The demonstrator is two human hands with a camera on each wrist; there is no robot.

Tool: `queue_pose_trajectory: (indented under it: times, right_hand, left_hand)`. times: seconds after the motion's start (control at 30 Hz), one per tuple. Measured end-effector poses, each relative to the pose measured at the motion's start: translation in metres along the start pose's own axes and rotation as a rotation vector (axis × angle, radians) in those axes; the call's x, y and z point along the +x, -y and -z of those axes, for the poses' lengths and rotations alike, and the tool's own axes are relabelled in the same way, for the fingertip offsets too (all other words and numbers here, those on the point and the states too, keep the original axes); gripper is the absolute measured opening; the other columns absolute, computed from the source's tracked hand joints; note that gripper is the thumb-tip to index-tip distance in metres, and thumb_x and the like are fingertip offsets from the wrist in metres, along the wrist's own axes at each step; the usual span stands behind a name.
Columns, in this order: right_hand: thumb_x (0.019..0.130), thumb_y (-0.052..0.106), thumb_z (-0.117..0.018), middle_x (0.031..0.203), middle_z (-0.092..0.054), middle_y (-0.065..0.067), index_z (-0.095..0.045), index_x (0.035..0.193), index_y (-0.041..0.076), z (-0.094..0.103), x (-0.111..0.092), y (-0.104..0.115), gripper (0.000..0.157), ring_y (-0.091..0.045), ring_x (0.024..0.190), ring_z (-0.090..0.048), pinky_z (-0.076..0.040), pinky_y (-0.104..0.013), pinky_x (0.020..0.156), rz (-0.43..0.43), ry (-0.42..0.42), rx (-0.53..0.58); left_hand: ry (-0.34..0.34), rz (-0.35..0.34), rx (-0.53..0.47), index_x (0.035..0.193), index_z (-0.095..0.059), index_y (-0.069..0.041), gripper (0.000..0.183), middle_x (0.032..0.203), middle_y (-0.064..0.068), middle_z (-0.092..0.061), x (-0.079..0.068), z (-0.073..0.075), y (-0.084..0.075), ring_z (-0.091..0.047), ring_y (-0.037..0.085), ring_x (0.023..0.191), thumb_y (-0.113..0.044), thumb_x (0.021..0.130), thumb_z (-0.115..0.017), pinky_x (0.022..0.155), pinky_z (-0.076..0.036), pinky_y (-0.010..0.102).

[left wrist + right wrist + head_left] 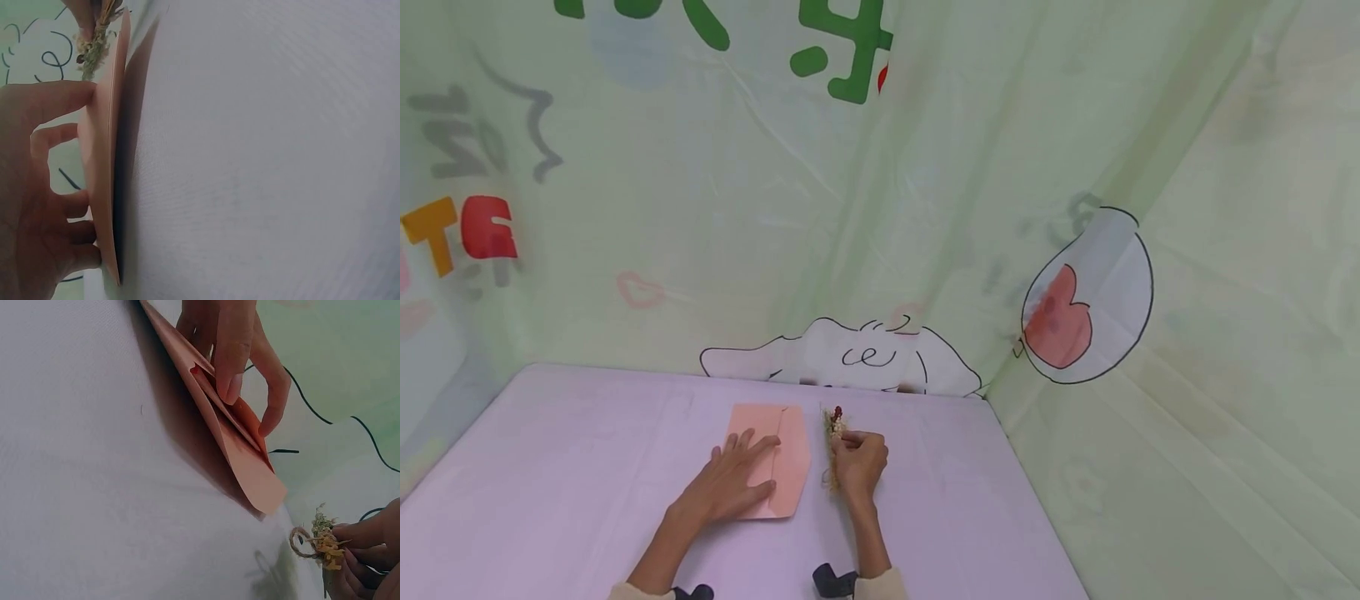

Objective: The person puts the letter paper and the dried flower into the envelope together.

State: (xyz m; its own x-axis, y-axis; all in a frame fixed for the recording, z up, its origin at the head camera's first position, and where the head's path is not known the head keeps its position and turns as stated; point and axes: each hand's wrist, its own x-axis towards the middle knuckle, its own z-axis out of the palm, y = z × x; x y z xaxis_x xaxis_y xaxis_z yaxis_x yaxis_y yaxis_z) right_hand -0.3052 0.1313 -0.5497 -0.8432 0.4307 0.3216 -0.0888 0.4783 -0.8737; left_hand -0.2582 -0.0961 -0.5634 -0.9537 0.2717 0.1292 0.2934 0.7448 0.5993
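A pink paper envelope (792, 479) lies on the table with its pointed flap toward the right. My left hand (724, 485) rests on it, fingers spread, fingertips touching the paper. In the right wrist view the envelope (262, 487) gapes a little at its opening, with a folded edge inside and the left thumb near it. Just right of the envelope, my right hand (861, 467) pinches a small bunch of dried flowers (835, 421), with red and cream heads. A loop of twine shows on the bunch (326, 544) in the right wrist view.
The table (587, 450) has a pale lilac cover. Behind it hangs a light green printed curtain (737, 208), with another curtain side (1225, 417) slanting along the right edge. Dark wrist straps (833, 581) sit at the cuffs.
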Motion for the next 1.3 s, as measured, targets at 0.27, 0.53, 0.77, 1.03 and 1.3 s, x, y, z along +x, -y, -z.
queue_pose_trajectory:
  times: [0.27,0.53,0.77,1.03,1.3]
  right_hand:
    - [0.081,-0.001,-0.09,0.073,-0.079,-0.015,-0.085,0.085,-0.003,-0.009,-0.012,0.019,0.007,-0.015,0.062,-0.072,-0.06,-0.032,0.058,0.024,0.063,0.016]
    - [0.083,-0.001,-0.09,0.075,-0.079,-0.012,-0.084,0.086,-0.003,-0.02,-0.024,0.025,0.007,-0.009,0.061,-0.066,-0.054,-0.022,0.053,0.03,0.113,0.02]
    - [0.083,-0.003,-0.087,0.076,-0.079,-0.012,-0.084,0.088,-0.003,-0.027,-0.029,0.026,0.005,-0.007,0.061,-0.066,-0.052,-0.018,0.051,0.047,0.137,0.039]
    - [0.082,-0.003,-0.09,0.072,-0.078,-0.01,-0.084,0.086,-0.003,-0.035,-0.033,0.02,0.007,-0.007,0.061,-0.068,-0.056,-0.02,0.055,0.034,0.139,0.007]
    - [0.08,-0.002,-0.091,0.069,-0.077,-0.009,-0.083,0.083,-0.002,-0.044,-0.033,0.007,0.009,-0.006,0.058,-0.066,-0.055,-0.022,0.053,0.081,0.127,0.022]
  left_hand:
    - [0.003,0.012,0.009,0.16,-0.053,-0.02,0.067,0.171,0.035,-0.036,-0.001,0.0,-0.001,-0.03,0.065,0.158,-0.044,0.099,-0.069,0.126,-0.023,0.083]
    - [0.016,0.011,-0.006,0.16,-0.053,-0.02,0.067,0.172,0.035,-0.035,0.0,-0.001,0.0,-0.029,0.066,0.158,-0.044,0.1,-0.069,0.126,-0.022,0.083]
    - [0.026,0.043,-0.003,0.162,-0.051,-0.021,0.068,0.174,0.031,-0.034,0.0,-0.001,0.001,-0.027,0.061,0.161,-0.045,0.101,-0.069,0.129,-0.021,0.079]
    - [0.025,0.01,0.015,0.162,-0.051,-0.02,0.069,0.172,0.033,-0.036,0.001,0.001,0.001,-0.031,0.063,0.159,-0.044,0.1,-0.07,0.127,-0.024,0.081]
    - [0.022,0.02,0.038,0.163,-0.05,-0.019,0.071,0.172,0.033,-0.037,0.001,0.003,0.001,-0.032,0.061,0.159,-0.045,0.1,-0.071,0.127,-0.026,0.079]
